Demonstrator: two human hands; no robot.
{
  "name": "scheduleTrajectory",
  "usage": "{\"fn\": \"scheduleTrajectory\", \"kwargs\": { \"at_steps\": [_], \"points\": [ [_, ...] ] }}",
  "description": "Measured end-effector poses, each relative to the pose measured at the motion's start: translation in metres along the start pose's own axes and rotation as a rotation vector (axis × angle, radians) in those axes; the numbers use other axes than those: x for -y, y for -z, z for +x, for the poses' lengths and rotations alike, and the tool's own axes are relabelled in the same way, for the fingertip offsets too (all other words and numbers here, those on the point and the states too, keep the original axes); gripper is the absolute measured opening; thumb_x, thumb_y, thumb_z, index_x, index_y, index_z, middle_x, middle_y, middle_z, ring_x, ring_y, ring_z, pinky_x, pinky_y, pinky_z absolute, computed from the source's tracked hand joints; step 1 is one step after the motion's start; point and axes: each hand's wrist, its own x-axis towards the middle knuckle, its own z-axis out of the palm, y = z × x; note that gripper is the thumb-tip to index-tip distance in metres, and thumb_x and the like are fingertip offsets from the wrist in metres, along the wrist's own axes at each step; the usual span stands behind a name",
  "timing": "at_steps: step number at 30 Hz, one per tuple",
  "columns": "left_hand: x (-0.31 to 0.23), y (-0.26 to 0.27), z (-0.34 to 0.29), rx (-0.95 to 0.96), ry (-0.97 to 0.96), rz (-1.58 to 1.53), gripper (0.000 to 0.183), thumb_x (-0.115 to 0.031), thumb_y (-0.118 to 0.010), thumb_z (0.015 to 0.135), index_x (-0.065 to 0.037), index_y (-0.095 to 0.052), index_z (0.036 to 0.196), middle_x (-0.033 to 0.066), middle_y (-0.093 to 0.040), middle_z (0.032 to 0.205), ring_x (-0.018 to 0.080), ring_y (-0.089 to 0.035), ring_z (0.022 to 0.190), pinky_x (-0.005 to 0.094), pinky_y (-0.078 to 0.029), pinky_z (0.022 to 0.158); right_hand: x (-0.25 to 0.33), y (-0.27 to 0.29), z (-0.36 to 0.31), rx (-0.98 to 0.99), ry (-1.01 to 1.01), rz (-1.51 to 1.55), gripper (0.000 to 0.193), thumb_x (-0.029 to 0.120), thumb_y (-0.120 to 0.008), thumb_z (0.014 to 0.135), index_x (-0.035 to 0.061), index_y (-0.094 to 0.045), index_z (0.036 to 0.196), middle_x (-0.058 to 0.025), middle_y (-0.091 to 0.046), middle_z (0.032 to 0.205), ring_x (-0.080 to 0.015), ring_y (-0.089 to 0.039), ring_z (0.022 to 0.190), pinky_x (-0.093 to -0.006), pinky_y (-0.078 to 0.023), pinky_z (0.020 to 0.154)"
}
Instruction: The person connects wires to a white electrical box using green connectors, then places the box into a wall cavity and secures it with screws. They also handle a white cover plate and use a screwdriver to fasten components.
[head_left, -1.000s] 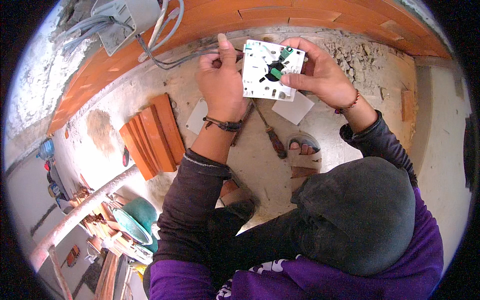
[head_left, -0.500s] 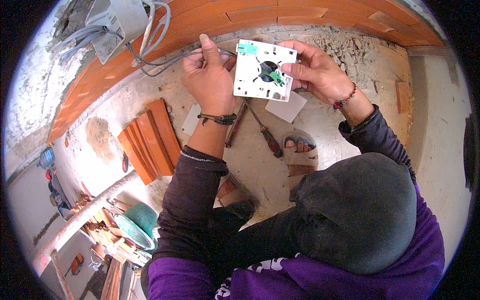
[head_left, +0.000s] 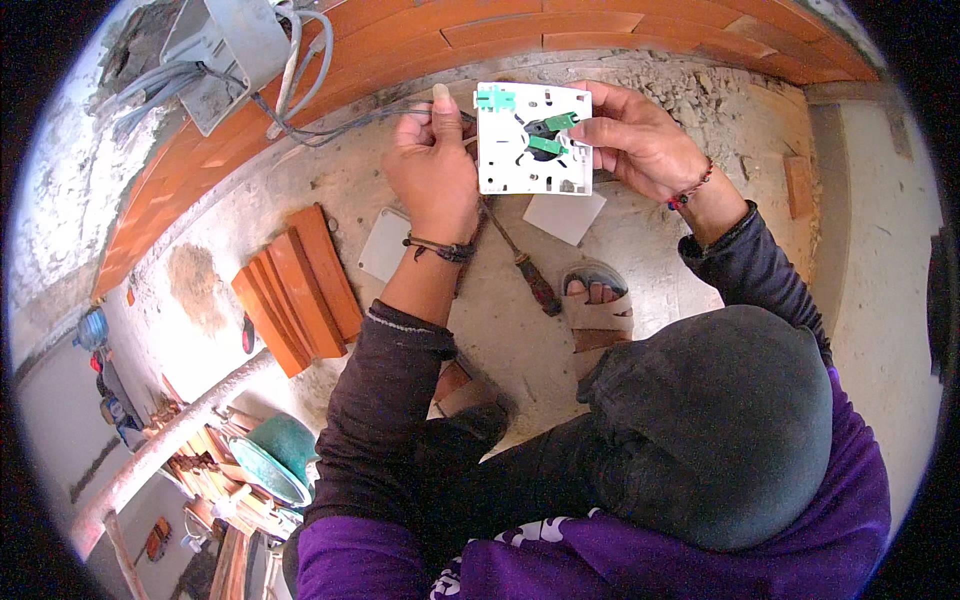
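Near the wall I hold up a square white plastic outlet box (head_left: 505,165), its open side facing me. Inside it, two green connectors (head_left: 548,146) cross a dark round opening, and a green adapter (head_left: 495,98) sits at its upper left corner. My right hand (head_left: 640,145) grips the box's right edge, with the thumb inside by the upper connector. At the left edge, my left hand (head_left: 435,165) is closed around a thin grey cable (head_left: 350,122), thumb pointing up. Its fingertips are partly hidden, so whether they also touch the box is unclear.
Overhead at left, a grey junction box (head_left: 225,60) with loose cables hangs at the brick wall (head_left: 480,35). On the floor lie a screwdriver (head_left: 538,285), two white plates (head_left: 565,215), and stacked orange tiles (head_left: 300,285). A green bucket (head_left: 280,450) and a pole (head_left: 170,450) are lower left.
The white box has turned slightly and shifted a little right. A second green connector now shows beside my right thumb. My left hand has moved slightly right and down.
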Motion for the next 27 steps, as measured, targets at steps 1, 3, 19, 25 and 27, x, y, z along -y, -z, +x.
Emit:
{"fn": "scheduleTrajectory", "kwargs": {
  "at_steps": [1,3,19,25,27],
  "points": [
    [0.0,0.0,0.001,0.008,-0.017,0.058,0.031,-0.033,-0.057,0.1,-0.004,-0.062,0.089,0.0045,-0.067,0.081,0.0087,-0.061,0.072,0.0239,-0.046,0.06,0.0,0.002,0.0,0.005,-0.002,-0.014,0.033,0.01,-0.063,0.092,0.0001,-0.056,0.123,-0.0059,-0.066,0.109,-0.0138,-0.066,0.094,-0.0269,-0.057,0.078],
    [0.0,-0.002,0.0,-0.014,-0.055,0.048,0.032,-0.033,-0.057,0.1,-0.004,-0.062,0.088,0.0041,-0.067,0.079,0.0081,-0.06,0.07,0.024,-0.046,0.06,0.0,0.001,0.0,-0.002,0.003,-0.015,0.034,0.01,-0.063,0.092,0.0002,-0.056,0.123,-0.0062,-0.066,0.11,-0.0138,-0.066,0.094,-0.0267,-0.057,0.077],
    [-0.006,-0.013,-0.011,-0.079,-0.141,0.126,0.024,-0.021,-0.062,0.097,0.001,-0.061,0.088,0.0032,-0.064,0.071,0.0077,-0.055,0.062,0.0241,-0.043,0.055,-0.006,-0.003,-0.001,-0.078,0.126,-0.329,0.039,0.023,-0.071,0.088,0.0051,-0.058,0.12,-0.0004,-0.068,0.099,-0.0057,-0.063,0.081,-0.0224,-0.052,0.066],
    [0.005,-0.015,-0.014,-0.037,0.011,-0.124,0.025,-0.024,-0.061,0.098,0.0,-0.06,0.091,0.0027,-0.063,0.075,0.0085,-0.056,0.066,0.0244,-0.044,0.056,-0.003,-0.009,-0.004,-0.093,0.214,-0.357,0.039,0.028,-0.071,0.09,0.0066,-0.059,0.12,0.001,-0.067,0.097,-0.0052,-0.061,0.082,-0.0218,-0.05,0.062],
    [0.009,-0.015,-0.011,0.007,0.101,-0.272,0.026,-0.025,-0.06,0.099,0.0,-0.059,0.091,0.0035,-0.063,0.078,0.009,-0.058,0.069,0.0252,-0.046,0.058,-0.005,-0.003,-0.006,-0.089,0.165,-0.329,0.038,0.028,-0.07,0.09,0.0069,-0.059,0.12,0.0013,-0.067,0.096,-0.0052,-0.06,0.08,-0.0216,-0.049,0.062]
  ]
}}
